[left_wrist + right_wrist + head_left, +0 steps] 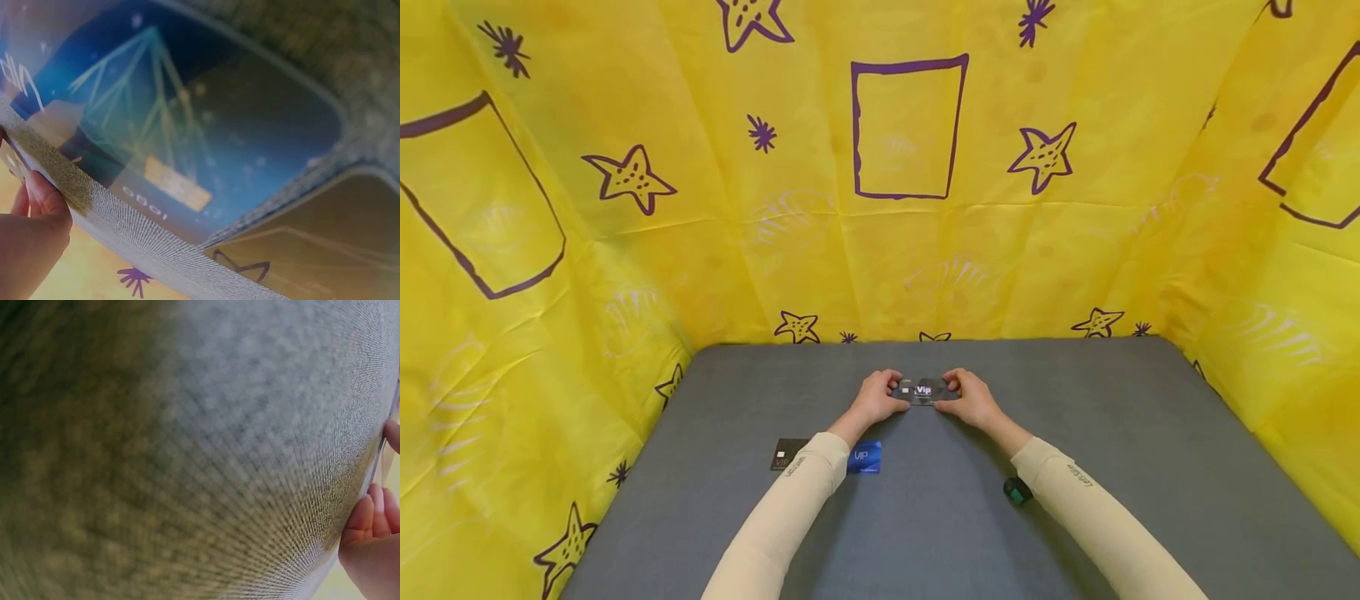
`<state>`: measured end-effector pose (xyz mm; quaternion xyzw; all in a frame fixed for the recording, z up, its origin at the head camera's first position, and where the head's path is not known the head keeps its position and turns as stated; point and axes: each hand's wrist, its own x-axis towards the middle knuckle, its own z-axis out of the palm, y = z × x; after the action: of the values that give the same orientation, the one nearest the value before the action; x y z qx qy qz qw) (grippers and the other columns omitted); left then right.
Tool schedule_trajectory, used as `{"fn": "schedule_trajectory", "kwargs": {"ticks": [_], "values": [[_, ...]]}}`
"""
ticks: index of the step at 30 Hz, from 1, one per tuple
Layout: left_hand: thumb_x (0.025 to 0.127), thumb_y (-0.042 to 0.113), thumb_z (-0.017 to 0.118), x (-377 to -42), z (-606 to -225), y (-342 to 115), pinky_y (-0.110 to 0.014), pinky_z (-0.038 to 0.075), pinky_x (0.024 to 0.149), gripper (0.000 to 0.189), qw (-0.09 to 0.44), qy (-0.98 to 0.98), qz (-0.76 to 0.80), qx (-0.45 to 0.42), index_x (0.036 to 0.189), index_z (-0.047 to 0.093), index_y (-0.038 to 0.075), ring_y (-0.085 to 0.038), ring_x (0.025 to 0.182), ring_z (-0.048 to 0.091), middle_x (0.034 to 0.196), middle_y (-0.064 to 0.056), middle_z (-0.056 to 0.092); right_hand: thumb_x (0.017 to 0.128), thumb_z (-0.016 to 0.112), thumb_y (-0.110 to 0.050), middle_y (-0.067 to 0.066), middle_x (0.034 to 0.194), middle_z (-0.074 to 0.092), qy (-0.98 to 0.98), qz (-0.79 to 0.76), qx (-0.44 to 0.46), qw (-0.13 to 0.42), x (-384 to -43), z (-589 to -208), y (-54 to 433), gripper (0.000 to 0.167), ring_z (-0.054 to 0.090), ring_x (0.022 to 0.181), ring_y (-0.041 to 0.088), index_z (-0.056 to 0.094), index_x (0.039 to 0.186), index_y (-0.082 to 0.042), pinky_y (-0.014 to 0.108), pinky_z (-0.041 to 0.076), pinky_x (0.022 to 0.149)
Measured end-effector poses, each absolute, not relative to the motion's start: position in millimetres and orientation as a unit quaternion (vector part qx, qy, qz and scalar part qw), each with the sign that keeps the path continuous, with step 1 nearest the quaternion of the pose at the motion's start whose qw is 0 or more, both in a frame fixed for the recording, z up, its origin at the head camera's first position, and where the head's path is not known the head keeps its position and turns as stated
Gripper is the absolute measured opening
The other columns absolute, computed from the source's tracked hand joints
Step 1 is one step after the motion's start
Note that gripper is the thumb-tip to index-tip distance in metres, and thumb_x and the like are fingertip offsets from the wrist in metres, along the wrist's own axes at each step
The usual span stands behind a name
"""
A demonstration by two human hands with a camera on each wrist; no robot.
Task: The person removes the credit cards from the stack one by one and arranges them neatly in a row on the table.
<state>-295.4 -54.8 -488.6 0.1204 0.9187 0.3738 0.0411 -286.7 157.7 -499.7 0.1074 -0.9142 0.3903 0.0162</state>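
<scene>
A dark bank-style card (922, 391) printed "Vip" lies between both hands near the table's far side. My left hand (880, 396) holds its left edge between thumb and fingers, and my right hand (967, 398) grips the right edge the same way. Below the left forearm are a blue VIP card (867, 457) and a black VIP card (787, 454), side by side and partly covered by the sleeve. Up close in the left wrist view, the blue card (250, 125) shows a gold chip. The right wrist view catches the right hand (375, 544) at its edge, fingertips low over the tabletop.
The grey table (1112, 417) has rounded far corners. Yellow cloth (925, 275) with purple drawings encloses it at the back and sides. Beneath the right forearm sits a small dark object (1017, 491) with a green face.
</scene>
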Motion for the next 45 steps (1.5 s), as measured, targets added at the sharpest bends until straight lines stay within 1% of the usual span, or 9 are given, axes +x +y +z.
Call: {"fn": "schedule_trajectory", "kwargs": {"ticks": [6, 14, 19, 26, 33, 38, 42, 45], "values": [[0.078, 0.011, 0.082, -293.7, -488.7, -54.1, -0.033, 0.044, 0.079, 0.053, 0.032, 0.915, 0.385, 0.113, 0.122, 0.056, 0.000, -0.019, 0.085, 0.050, 0.096, -0.008, 0.055, 0.078, 0.082, -0.013, 0.009, 0.094, 0.058, -0.909, 0.401, 0.113, 0.020, -286.4, -498.2, 157.0, 0.049, 0.049, 0.082, 0.023, 0.056, 0.117, 0.001, 0.036, 0.040, 0.076], [0.076, 0.006, 0.082, -290.9, -488.8, -53.5, -0.029, 0.043, 0.071, 0.053, 0.022, 0.905, 0.409, 0.119, 0.119, 0.052, 0.000, -0.017, 0.077, 0.049, 0.090, -0.009, 0.056, 0.075, 0.083, -0.006, 0.009, 0.088, 0.057, -0.896, 0.423, 0.129, 0.030, -285.0, -499.4, 155.7, 0.052, 0.050, 0.078, 0.026, 0.052, 0.116, 0.001, 0.033, 0.039, 0.072], [0.075, 0.004, 0.082, -288.8, -488.5, -53.3, -0.029, 0.043, 0.070, 0.053, 0.013, 0.902, 0.414, 0.124, 0.118, 0.051, -0.001, -0.015, 0.074, 0.048, 0.089, -0.011, 0.057, 0.075, 0.083, -0.005, 0.009, 0.088, 0.057, -0.895, 0.424, 0.132, 0.033, -284.0, -500.6, 155.8, 0.054, 0.051, 0.078, 0.026, 0.050, 0.117, 0.000, 0.032, 0.039, 0.072], [0.075, 0.003, 0.082, -287.2, -488.8, -53.1, -0.029, 0.043, 0.071, 0.054, 0.008, 0.901, 0.413, 0.129, 0.119, 0.051, 0.000, -0.016, 0.076, 0.047, 0.090, -0.009, 0.056, 0.076, 0.082, -0.004, 0.009, 0.088, 0.055, -0.893, 0.432, 0.121, 0.026, -281.1, -498.6, 155.5, 0.055, 0.048, 0.077, 0.024, 0.049, 0.119, -0.002, 0.034, 0.039, 0.073], [0.074, 0.001, 0.082, -281.5, -486.2, -57.1, -0.031, 0.043, 0.072, 0.056, 0.000, 0.904, 0.404, 0.140, 0.121, 0.052, -0.001, -0.016, 0.077, 0.048, 0.090, -0.010, 0.057, 0.075, 0.082, -0.003, 0.009, 0.089, 0.057, -0.892, 0.432, 0.133, 0.028, -276.2, -497.3, 155.0, 0.056, 0.046, 0.077, 0.019, 0.049, 0.120, -0.002, 0.033, 0.039, 0.073], [0.076, 0.004, 0.082, -276.7, -485.1, -61.5, -0.032, 0.044, 0.074, 0.055, -0.002, 0.905, 0.398, 0.153, 0.122, 0.053, 0.001, -0.019, 0.080, 0.050, 0.091, -0.010, 0.057, 0.075, 0.083, -0.004, 0.010, 0.089, 0.057, -0.888, 0.432, 0.150, 0.040, -269.0, -494.6, 155.5, 0.056, 0.047, 0.077, 0.021, 0.050, 0.120, -0.001, 0.033, 0.038, 0.072], [0.075, 0.005, 0.083, -272.5, -485.2, -65.6, -0.031, 0.044, 0.073, 0.053, -0.004, 0.904, 0.392, 0.171, 0.120, 0.055, 0.001, -0.022, 0.081, 0.053, 0.091, -0.010, 0.058, 0.075, 0.083, -0.007, 0.007, 0.089, 0.056, -0.890, 0.428, 0.152, 0.031, -262.2, -494.0, 156.6, 0.056, 0.048, 0.079, 0.022, 0.050, 0.120, -0.003, 0.032, 0.038, 0.073], [0.075, 0.005, 0.083, -268.9, -484.6, -67.5, -0.029, 0.043, 0.072, 0.053, -0.002, 0.903, 0.390, 0.182, 0.119, 0.055, 0.000, -0.022, 0.081, 0.053, 0.091, -0.011, 0.058, 0.076, 0.083, -0.008, 0.006, 0.089, 0.056, -0.890, 0.428, 0.151, 0.027, -257.7, -494.6, 157.2, 0.056, 0.048, 0.080, 0.022, 0.050, 0.120, -0.003, 0.032, 0.038, 0.073]]}}
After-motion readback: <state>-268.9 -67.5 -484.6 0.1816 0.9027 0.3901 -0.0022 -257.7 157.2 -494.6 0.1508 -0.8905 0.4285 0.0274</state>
